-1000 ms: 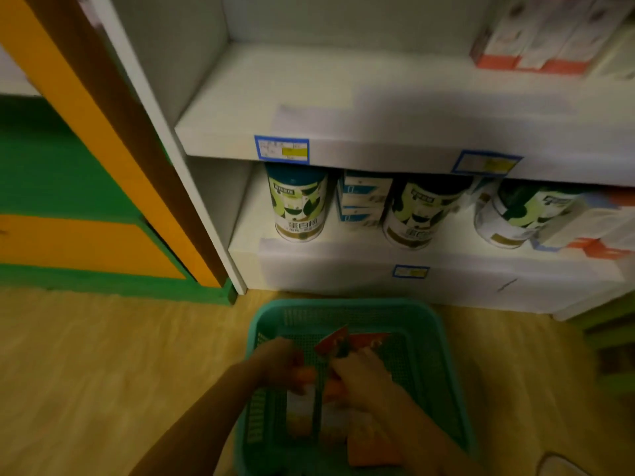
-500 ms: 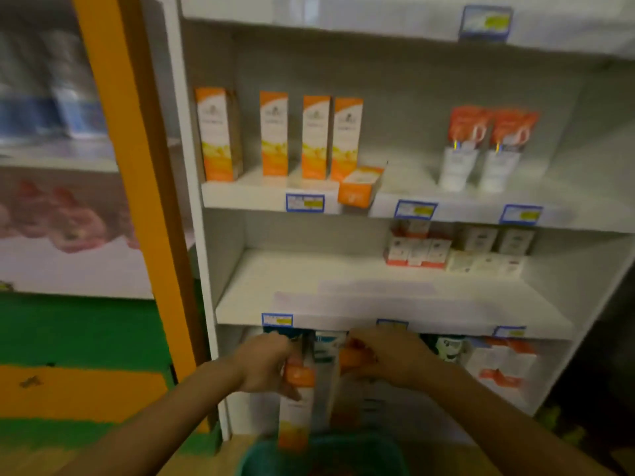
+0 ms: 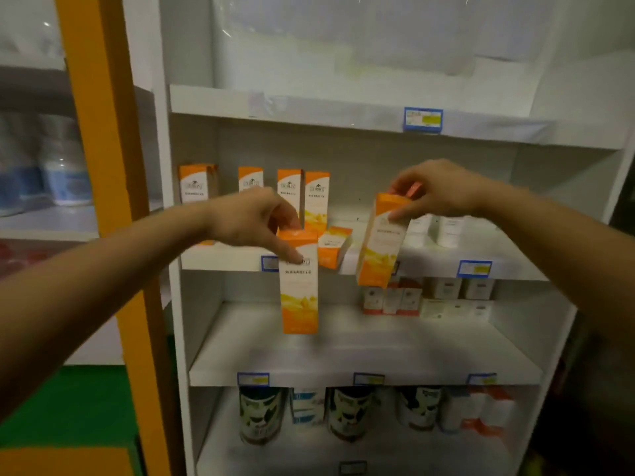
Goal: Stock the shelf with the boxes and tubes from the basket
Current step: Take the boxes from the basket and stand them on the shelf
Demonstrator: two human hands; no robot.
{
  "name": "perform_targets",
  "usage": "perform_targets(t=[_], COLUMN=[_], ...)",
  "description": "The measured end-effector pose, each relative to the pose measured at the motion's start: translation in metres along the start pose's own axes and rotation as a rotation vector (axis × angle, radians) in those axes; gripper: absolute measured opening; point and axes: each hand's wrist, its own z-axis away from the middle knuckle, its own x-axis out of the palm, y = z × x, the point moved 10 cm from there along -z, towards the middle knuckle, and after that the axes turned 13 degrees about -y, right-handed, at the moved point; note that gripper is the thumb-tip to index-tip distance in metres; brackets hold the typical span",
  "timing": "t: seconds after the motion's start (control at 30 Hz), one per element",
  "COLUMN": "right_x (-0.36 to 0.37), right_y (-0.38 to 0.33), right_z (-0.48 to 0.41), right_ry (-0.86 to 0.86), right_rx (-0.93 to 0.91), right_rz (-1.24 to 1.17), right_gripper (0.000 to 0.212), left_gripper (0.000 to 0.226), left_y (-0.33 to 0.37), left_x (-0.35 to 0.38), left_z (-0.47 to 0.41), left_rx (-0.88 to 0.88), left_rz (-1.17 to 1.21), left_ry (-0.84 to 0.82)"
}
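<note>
Head view: unreadable orange-white boxes (image 3: 299, 283) in hands (image 3: 254, 218).

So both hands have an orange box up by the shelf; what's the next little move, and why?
Probably ease the left hand forward to stand its orange box on the shelf beside the upright orange boxes. That box hangs upright in front of the shelf edge, below the row, while the right hand holds its own box tilted.

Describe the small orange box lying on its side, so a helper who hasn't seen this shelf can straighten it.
Start at the white shelf unit and find the level with the row of tall orange and white boxes. At the right end of that row, near the front edge, lies the small orange box. Its neighbours stand upright; it alone has toppled over.
</note>
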Motion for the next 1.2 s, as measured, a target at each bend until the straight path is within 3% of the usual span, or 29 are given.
perform_targets(t=[0.4,0.7,0.83,0.93,1.1,1.2], right_x=[-0.035,-0.005,-0.003,-0.002,0.077,0.114], right_y=[0.060,0.091,0.074,0.040,-0.026,-0.048], right_z=[-0.069,-0.114,-0.108,-0.086,-0.069,-0.066], right_ry=[0.136,0.012,0.113,0.271,0.045,0.063], right_rx=[0.174,0.241,0.153,0.047,-0.213,-0.269], right_rz=[-0.013,0.015,0.162,0.313,0.392,0.470], right_gripper=[0.042,0.047,0.053,0.058,0.076,0.075], left_gripper=[0.035,0.039,0.060,0.045,0.041,0.041], left_y=[-0.011,-0.031,-0.037,-0.045,-0.052,-0.053], left_x=[-0.086,-0.103,-0.101,-0.103,-0.106,-0.103], left_z=[-0.038,-0.058,-0.054,-0.052,-0.049,-0.047], left_rx=[-0.004,-0.033,-0.043,-0.065,-0.094,-0.097], left_rz=[0.021,0.078,0.106,0.085,0.072,0.073], left_ry=[0.178,0.144,0.132,0.173,0.213,0.214])
